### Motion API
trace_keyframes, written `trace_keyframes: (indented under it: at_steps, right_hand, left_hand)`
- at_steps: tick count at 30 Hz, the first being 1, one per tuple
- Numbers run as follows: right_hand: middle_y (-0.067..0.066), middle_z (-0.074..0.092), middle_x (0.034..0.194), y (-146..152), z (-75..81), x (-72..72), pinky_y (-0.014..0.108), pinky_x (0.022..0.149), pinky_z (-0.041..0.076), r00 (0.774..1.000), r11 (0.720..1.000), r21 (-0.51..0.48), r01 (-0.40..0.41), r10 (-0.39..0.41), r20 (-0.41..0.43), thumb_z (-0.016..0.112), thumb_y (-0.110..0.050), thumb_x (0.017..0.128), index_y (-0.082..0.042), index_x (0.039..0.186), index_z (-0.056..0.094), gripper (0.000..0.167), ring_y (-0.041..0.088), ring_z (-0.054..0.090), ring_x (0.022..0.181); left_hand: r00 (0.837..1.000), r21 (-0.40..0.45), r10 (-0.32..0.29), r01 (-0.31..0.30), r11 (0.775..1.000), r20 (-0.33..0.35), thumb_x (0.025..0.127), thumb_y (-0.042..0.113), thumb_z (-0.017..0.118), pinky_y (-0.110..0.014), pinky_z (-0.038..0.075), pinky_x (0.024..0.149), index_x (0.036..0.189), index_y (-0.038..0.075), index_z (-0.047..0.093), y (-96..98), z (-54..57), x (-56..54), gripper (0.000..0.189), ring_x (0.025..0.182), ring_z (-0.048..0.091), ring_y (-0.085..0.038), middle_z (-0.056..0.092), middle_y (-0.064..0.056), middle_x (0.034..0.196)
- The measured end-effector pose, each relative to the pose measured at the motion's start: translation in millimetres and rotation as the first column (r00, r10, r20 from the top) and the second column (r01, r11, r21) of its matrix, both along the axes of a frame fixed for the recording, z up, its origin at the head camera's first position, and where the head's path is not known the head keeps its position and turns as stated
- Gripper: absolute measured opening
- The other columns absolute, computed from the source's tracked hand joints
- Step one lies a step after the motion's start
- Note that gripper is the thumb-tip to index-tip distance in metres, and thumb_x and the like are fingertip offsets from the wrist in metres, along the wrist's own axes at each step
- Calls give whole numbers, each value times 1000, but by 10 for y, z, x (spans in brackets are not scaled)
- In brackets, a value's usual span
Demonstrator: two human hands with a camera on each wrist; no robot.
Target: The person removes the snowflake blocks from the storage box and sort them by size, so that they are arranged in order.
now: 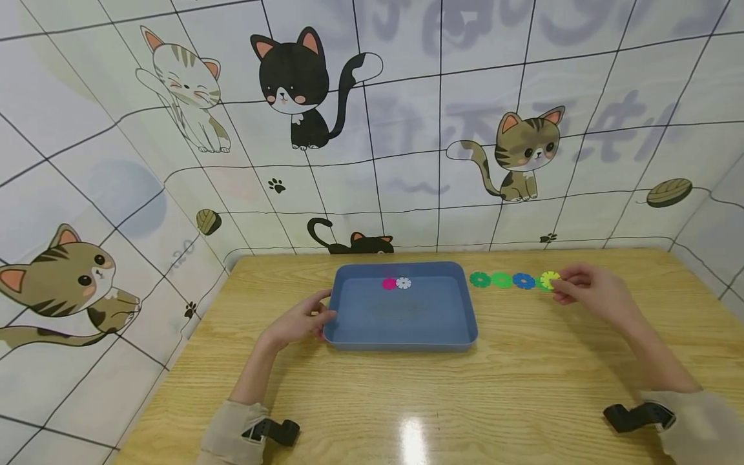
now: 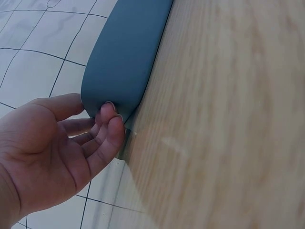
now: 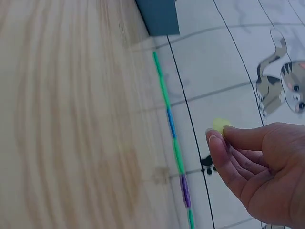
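Note:
On the table a blue tray (image 1: 401,345) holds a pink snowflake disc (image 1: 389,284) and a white snowflake disc (image 1: 403,283). My left hand (image 1: 299,319) grips the tray's left side; in the left wrist view its thumb and fingers close on the tray's corner. Thumb and fingertips of my right hand (image 1: 599,294) pinch a yellow snowflake disc (image 1: 549,279), raised above the table in the right wrist view. Beneath it runs a row of flat discs: a dark green disc (image 1: 480,279), a light green disc (image 1: 502,279), a blue disc (image 1: 524,281), another green one and a purple disc (image 3: 185,190).
The wooden table (image 1: 372,400) extends in front of the tray and to both sides. Behind it stands a tiled-pattern wall (image 1: 407,129) with cartoon cats. Each forearm carries a black wrist strap (image 1: 273,429).

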State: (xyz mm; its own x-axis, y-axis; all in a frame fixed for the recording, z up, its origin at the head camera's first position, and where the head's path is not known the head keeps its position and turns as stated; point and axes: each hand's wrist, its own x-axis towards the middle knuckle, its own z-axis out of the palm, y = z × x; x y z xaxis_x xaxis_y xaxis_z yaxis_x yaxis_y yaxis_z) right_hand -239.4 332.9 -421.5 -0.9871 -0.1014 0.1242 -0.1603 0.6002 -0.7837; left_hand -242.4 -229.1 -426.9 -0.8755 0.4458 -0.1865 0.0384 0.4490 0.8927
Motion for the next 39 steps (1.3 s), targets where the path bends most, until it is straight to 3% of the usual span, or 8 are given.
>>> trace_keyframes:
  at_steps: [8, 13, 16, 19, 22, 26, 33, 39]
  right_hand:
    - [14, 74, 89, 447, -73, -14, 6, 64, 44, 991, 989, 74, 129, -132, 36, 61, -31, 103, 16, 121, 53, 51, 10, 72, 71]
    - [14, 73, 87, 685, -139, -2, 12, 60, 43, 976, 970, 130, 205, -212, 42, 60, -33, 103, 15, 119, 56, 51, 6, 69, 67]
    - [14, 74, 85, 795, -171, 4, 32, 79, 52, 969, 962, 140, 233, -242, 48, 59, -32, 104, 16, 121, 55, 51, 4, 68, 65]
    - [14, 74, 83, 874, -179, 14, 54, 88, 42, 963, 953, 162, 255, -265, 42, 58, -30, 104, 16, 121, 54, 50, 3, 67, 63]
    - [13, 74, 81, 926, -173, 27, 39, 82, 44, 958, 943, 184, 276, -286, 32, 59, -30, 103, 17, 119, 55, 49, 1, 66, 61]
    - [10, 74, 79, 971, -166, 37, 22, 64, 35, 951, 931, 223, 291, -307, 39, 60, -31, 102, 17, 118, 57, 50, 0, 63, 61]
    - [11, 73, 74, 990, -176, 34, 17, 54, 43, 943, 924, 229, 307, -328, 59, 61, -22, 101, 21, 114, 57, 45, 6, 65, 57]
    - [10, 71, 72, 997, -200, 5, 23, 52, 52, 928, 920, 194, 340, -362, 93, 61, -16, 99, 24, 114, 55, 43, 7, 63, 56]
  left_hand:
    - [1000, 0, -2, 2, 1000, -2, 106, 16, 54, -35, 57, 74, 159, -2, 19, 0, 5, 4, 66, 71, 64, -23, 55, -15, 97]
    - [1000, 6, -10, 11, 1000, -9, 106, 16, 54, -37, 57, 74, 159, -3, 19, -4, -6, -3, 67, 70, 65, -24, 55, -17, 97]
    - [1000, 2, -10, 10, 1000, -7, 106, 16, 55, -37, 57, 73, 159, -3, 18, -7, -7, -4, 67, 70, 65, -24, 55, -17, 97]
    - [1000, -1, -7, 7, 1000, -7, 106, 16, 55, -37, 57, 73, 159, -3, 19, -6, 4, 0, 67, 70, 65, -23, 55, -17, 97]
    - [1000, -2, -6, 6, 1000, -9, 106, 15, 55, -38, 57, 73, 159, -2, 19, -3, 11, -2, 67, 69, 65, -23, 55, -18, 98]
    - [1000, -2, -10, 10, 1000, -19, 106, 14, 55, -40, 57, 74, 159, -3, 18, -1, 8, -8, 66, 70, 65, -26, 56, -19, 98]
    - [999, 15, -25, 26, 1000, -28, 106, 13, 54, -41, 57, 74, 158, -5, 18, -3, 4, -13, 66, 70, 65, -28, 55, -20, 96]
    - [1000, 5, -17, 17, 1000, -14, 106, 14, 54, -37, 57, 73, 159, -2, 19, -8, -7, -17, 65, 70, 64, -24, 55, -18, 97]
